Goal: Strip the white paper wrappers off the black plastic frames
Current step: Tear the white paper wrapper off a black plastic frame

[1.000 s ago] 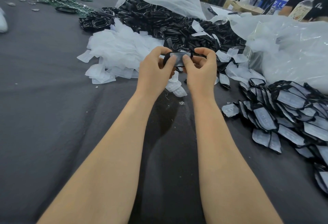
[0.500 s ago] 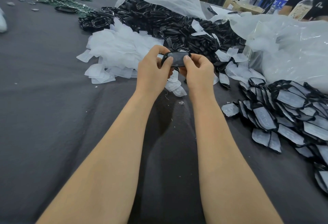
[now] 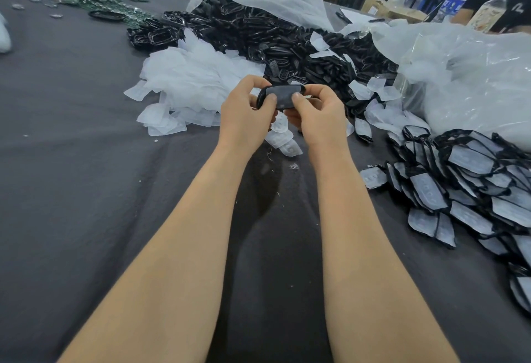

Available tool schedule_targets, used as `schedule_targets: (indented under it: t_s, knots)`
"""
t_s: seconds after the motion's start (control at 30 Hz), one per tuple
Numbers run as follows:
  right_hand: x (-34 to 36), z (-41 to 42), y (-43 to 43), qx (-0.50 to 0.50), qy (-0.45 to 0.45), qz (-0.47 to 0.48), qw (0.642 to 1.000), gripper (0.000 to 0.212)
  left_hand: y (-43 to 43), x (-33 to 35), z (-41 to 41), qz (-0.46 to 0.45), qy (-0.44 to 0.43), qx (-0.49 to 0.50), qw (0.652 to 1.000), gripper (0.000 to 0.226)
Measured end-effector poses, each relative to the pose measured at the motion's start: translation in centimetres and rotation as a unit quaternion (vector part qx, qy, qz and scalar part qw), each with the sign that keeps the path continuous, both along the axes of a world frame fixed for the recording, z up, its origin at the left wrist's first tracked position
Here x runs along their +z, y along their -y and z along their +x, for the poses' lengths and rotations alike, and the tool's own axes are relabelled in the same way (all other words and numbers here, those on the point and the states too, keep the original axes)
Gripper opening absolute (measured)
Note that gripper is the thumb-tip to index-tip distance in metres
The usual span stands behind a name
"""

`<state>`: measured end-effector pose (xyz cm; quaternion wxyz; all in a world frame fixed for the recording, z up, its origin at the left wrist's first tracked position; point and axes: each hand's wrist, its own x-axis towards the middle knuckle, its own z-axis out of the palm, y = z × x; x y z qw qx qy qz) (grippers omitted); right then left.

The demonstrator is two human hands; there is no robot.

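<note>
Left hand [image 3: 244,111] and right hand [image 3: 317,117] pinch a black oval plastic frame [image 3: 283,93] above the middle of the bench.
Each grip is closed on one end of the frame, thumbs pressed on its pale paper-covered face (the wrapper looks whole), holding it in the air over the dark grey cloth-covered bench [image 3: 86,178]. Just beyond lie a heap of loose white paper wrappers [image 3: 195,84] and, toward the far edge, a pile of bare black frames [image 3: 267,35]; paper-covered frames [image 3: 465,181] are heaped by the right edge.
</note>
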<state>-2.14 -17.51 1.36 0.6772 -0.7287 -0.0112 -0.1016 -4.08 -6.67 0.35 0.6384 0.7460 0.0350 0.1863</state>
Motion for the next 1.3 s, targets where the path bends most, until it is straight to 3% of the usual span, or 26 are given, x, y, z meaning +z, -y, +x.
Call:
schedule_targets:
  t_s: [0.1,0.23,0.43,0.7,0.8,0.97,1.3]
  knots:
    - [0.05,-0.06,0.01,0.002,-0.005,0.014,1.0,0.016,0.03,-0.07,0.03,-0.003,-0.002,-0.005,1.0,0.011]
    - [-0.03,-0.08,0.13,0.016,-0.022,0.028,0.999,0.009,-0.06,-0.15,0.18,0.003,-0.003,-0.002,1.0,0.011]
    - [-0.06,-0.16,-0.03,0.015,0.006,-0.042,0.999,0.018,-0.01,-0.07,0.07,-0.014,-0.007,0.004,1.0,0.012]
    - [-0.33,0.01,-0.01,0.004,-0.001,-0.013,1.0,0.018,0.03,0.08,-0.03,0.007,-0.015,0.001,1.0,0.02]
    - [-0.4,0.11,0.1,-0.025,0.0,-0.036,0.999,0.008,0.02,0.04,0.02,0.007,-0.015,-0.017,1.0,0.019]
    - [-0.19,0.19,0.28,-0.008,-0.015,0.046,0.999,0.015,-0.18,0.03,-0.05,-0.003,-0.01,-0.041,0.999,0.02]
    - [-0.27,0.19,0.2,0.01,-0.048,0.066,0.997,0.012,-0.25,0.0,0.13,-0.022,-0.028,-0.012,0.999,0.021]
